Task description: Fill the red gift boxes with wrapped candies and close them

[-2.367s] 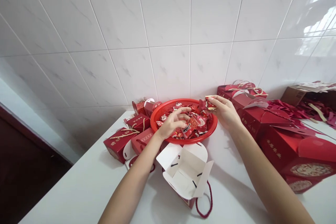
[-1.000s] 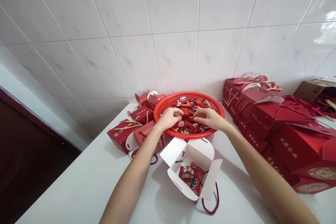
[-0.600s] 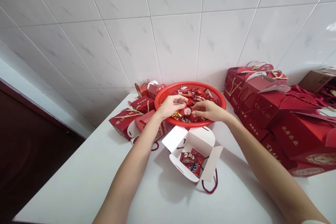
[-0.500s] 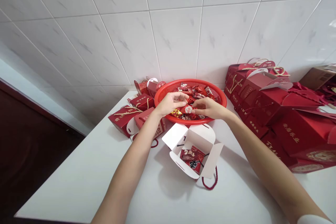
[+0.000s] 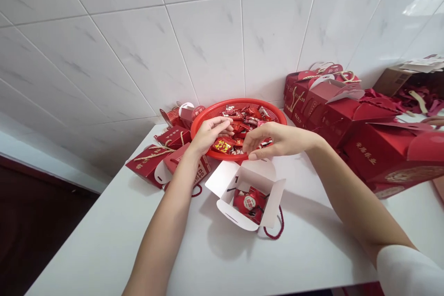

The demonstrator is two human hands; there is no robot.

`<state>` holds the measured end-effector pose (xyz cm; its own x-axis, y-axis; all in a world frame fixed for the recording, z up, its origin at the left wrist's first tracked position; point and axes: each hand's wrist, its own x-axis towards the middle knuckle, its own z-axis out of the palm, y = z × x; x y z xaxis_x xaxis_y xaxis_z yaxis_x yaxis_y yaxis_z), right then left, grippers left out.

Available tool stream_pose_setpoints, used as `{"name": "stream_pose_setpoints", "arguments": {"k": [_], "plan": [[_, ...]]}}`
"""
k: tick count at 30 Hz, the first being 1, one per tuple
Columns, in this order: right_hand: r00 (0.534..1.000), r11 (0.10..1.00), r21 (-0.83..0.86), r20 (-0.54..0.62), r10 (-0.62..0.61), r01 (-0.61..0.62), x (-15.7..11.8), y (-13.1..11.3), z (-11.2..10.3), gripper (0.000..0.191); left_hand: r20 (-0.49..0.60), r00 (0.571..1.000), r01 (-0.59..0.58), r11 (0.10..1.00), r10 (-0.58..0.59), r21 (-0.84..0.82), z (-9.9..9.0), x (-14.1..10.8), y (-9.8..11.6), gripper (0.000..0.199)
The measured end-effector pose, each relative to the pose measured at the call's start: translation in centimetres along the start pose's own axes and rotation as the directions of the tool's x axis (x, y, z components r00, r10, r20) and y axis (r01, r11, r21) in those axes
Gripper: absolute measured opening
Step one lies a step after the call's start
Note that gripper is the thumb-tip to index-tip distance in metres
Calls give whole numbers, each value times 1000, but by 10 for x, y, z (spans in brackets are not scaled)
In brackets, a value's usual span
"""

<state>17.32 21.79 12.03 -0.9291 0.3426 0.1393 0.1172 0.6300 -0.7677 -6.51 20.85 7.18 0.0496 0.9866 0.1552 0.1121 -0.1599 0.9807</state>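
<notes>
My left hand [image 5: 211, 134] is over the left part of a red plastic basket [image 5: 198, 122], its fingers loosely bent and apart, with nothing visible in them. Red-wrapped sweets [image 5: 239, 125] lie in the basket, one with gold lettering [image 5: 223, 144] just below that hand. My right hand [image 5: 275, 141] hovers between the basket and an open gift box [image 5: 222, 178], thumb and fingers apart, holding nothing. The box is white inside, with its flaps spread. Inside it lies a round red sweet with a white label [image 5: 249, 202], on top of other red packets.
Closed red gift boxes [image 5: 149, 162] with rope handles lie at the left. More red boxes [image 5: 364, 152] are stacked along the right. Behind them is a cardboard box [image 5: 391, 81] beside red ribbons. Another person's hand [image 5: 433, 121] shows at the right edge. A tiled wall [image 5: 215, 46] backs the white table [image 5: 208, 268].
The round, white-labelled sweet has gone from my hands into the open box. My right hand has drawn back toward me and opened. The view has shifted to the right.
</notes>
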Motion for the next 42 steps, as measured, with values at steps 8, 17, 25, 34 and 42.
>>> {"name": "stream_pose_setpoints", "arguments": {"k": [8,17,25,34,42], "plan": [[992,992,-57,60,114,-110,-25,-24,-6,35,-12,1000,-14,999,14,33,1,-2,1,45],[933,942,-327,310,181,-74,-32,-46,24,14,18,1000,-13,1000,13,-2,2,-3,3,45],[915,788,-605,372,153,114,-26,-77,59,27,69,997,-32,999,29,39,1,-3,1,45],[930,722,-688,305,206,65,-50,-85,74,26,310,949,-130,964,53,231,-1,-10,8,42],[978,925,-349,85,188,-148,-80,-80,67,17,538,843,-293,819,-22,493,20,-30,40,30]]}}
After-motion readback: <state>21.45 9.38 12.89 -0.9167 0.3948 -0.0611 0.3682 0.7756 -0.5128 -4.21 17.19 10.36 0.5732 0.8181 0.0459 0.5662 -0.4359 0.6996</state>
